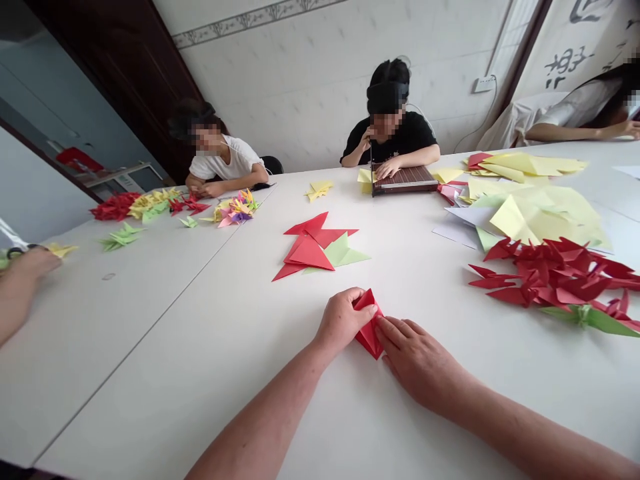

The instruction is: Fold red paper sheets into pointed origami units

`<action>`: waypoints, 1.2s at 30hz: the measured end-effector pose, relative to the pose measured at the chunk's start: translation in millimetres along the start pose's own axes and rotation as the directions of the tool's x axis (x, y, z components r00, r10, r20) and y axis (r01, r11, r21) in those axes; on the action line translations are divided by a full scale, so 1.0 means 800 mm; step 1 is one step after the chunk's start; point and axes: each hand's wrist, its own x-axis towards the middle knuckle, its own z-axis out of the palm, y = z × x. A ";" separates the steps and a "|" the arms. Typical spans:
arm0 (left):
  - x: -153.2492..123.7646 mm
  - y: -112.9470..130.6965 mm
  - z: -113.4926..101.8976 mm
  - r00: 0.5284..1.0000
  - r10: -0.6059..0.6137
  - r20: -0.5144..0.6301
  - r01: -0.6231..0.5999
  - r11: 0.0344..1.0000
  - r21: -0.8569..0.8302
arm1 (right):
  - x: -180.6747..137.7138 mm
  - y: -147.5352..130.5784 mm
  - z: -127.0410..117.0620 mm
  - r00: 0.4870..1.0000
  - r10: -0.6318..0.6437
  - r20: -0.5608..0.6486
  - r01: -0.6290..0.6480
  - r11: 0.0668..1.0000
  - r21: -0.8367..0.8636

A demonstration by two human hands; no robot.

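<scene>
Close in on the white counter (200, 360), it's a folded piece of red paper (369, 339), and the left hand (344, 321) has its grip closed on it, thumb pressing on top, fingers at the far edge. Right hand (417, 360) now: fingers laid along the paper's right side, and whether that grip pinches, I cannot tell. Just beyond, red folded pieces (311, 253) overlap a light green piece (345, 253). Over right, a heap of red folded figures (555, 277), yellow sheets (560, 210) behind. Across the counter, a co-worker (417, 140) in black rests a hand (390, 167) on a paper cutter (410, 179).
</scene>
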 end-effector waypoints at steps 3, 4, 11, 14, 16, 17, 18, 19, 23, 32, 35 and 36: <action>0.006 0.005 0.003 1.000 -0.001 0.003 0.001 1.000 0.018 | -0.001 0.000 0.001 1.000 0.014 -0.002 -0.014 1.000 0.009; 0.007 0.006 0.005 1.000 -0.002 -0.002 0.002 1.000 0.028 | -0.001 0.000 0.002 1.000 0.018 -0.006 -0.018 1.000 0.011; 0.017 0.002 0.013 0.999 0.014 -0.052 -0.013 1.000 0.017 | -0.001 0.001 0.003 0.999 0.024 -0.044 -0.024 1.000 0.015; 0.019 0.001 0.013 0.999 0.008 -0.054 -0.007 1.000 0.005 | -0.001 0.001 0.004 0.999 0.025 -0.036 -0.025 1.000 0.006; 0.020 0.001 0.013 0.998 0.006 -0.055 -0.005 1.000 0.007 | -0.001 0.001 0.004 0.999 0.025 -0.035 -0.025 1.000 0.002; 0.020 0.001 0.013 0.998 0.007 -0.057 -0.006 1.000 0.005 | -0.001 0.002 0.003 0.999 0.025 -0.036 -0.025 1.000 -0.002; 0.020 0.001 0.013 0.998 0.010 -0.057 -0.010 1.000 0.002 | -0.001 0.002 0.003 0.999 0.025 -0.038 -0.025 1.000 -0.010; 0.020 0.000 0.013 0.998 0.017 -0.059 -0.017 1.000 -0.003 | -0.001 0.002 0.003 0.999 0.024 -0.039 -0.025 0.999 -0.021; 0.021 -0.002 0.012 0.997 0.056 -0.050 -0.058 0.998 -0.038 | -0.001 0.003 0.004 1.000 0.028 -0.009 -0.029 0.999 -0.045; 0.018 -0.005 0.012 0.999 0.049 0.009 -0.050 0.997 0.052 | -0.003 0.004 0.003 0.999 0.037 0.034 -0.036 0.999 -0.034; 0.020 -0.006 0.014 0.998 0.061 -0.027 -0.059 0.996 0.072 | -0.004 0.003 0.002 0.998 0.046 0.045 -0.044 0.998 -0.039; 0.019 -0.006 0.013 0.998 0.064 -0.025 -0.062 0.996 0.066 | -0.004 0.003 0.002 0.998 0.050 0.046 -0.048 0.998 -0.040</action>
